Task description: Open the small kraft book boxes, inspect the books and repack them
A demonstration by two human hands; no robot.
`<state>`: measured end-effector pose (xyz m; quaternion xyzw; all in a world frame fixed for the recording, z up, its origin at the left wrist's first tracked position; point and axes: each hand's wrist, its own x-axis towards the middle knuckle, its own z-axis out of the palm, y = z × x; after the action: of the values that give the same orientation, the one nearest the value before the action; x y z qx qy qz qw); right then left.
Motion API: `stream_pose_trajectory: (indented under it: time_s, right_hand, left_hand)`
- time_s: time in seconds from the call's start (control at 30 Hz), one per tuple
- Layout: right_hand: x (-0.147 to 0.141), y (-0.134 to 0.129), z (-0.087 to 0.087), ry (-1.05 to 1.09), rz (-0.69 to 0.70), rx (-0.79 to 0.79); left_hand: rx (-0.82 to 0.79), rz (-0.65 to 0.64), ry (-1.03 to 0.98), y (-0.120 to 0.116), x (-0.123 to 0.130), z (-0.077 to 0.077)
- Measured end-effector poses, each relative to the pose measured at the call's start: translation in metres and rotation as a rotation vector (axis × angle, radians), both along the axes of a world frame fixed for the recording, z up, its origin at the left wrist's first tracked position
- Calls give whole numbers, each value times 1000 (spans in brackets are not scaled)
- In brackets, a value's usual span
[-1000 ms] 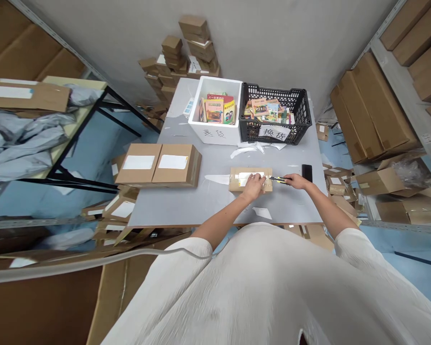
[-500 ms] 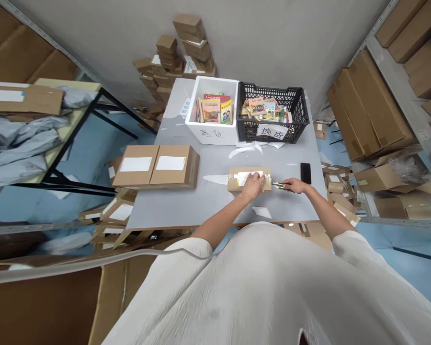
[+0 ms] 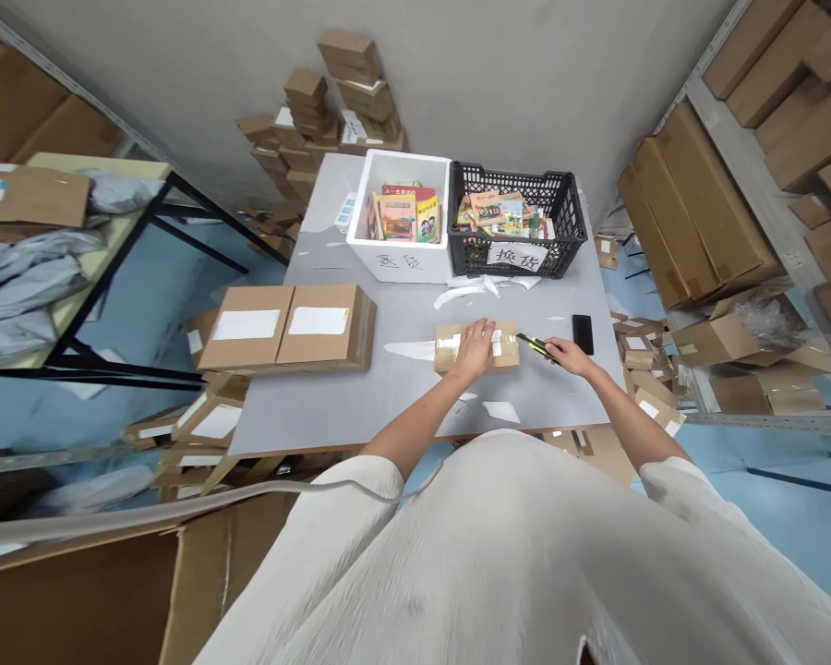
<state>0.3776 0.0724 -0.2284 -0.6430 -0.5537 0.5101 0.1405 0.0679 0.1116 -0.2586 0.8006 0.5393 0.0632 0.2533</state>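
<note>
A small taped cardboard box (image 3: pixel 445 356) with a white label lies on the grey table (image 3: pixel 332 406). My left hand (image 3: pixel 475 348) rests on top of the box with its fingers spread across the label. Just right of the box, my right hand (image 3: pixel 566 356) is closed around a black and yellow utility knife (image 3: pixel 538 346). The knife points up and left, its tip close to the box's right end.
Two larger boxes (image 3: pixel 249 328) (image 3: pixel 322 323) stand at the table's left. Behind are a white foam bin (image 3: pixel 402 263) and a black crate (image 3: pixel 554 249), both holding books. A black phone (image 3: pixel 583 334) lies right of my right hand. Paper scraps (image 3: pixel 502 411) lie nearby.
My left hand has shifted left on the box, showing more of the label's right part. The knife in my right hand has tilted, its tip now higher. The whole view has moved slightly.
</note>
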Motion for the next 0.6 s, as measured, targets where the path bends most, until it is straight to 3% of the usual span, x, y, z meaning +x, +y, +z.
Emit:
stream_pose_trajectory:
  time_s: [0.17, 0.27, 0.4, 0.6]
  right_hand:
    - [-2, -3, 5, -176, 171, 180]
    - [-5, -4, 3, -266, 267, 201]
    - [-9, -5, -2, -351, 300, 212]
    - [-11, -4, -6, -359, 323, 208]
  left_hand:
    - [-74, 47, 50, 12, 1, -12]
    - [-96, 30, 72, 19, 1, -16]
    - [-89, 5, 91, 22, -1, -15]
    - [-38, -45, 89, 9, -5, -16]
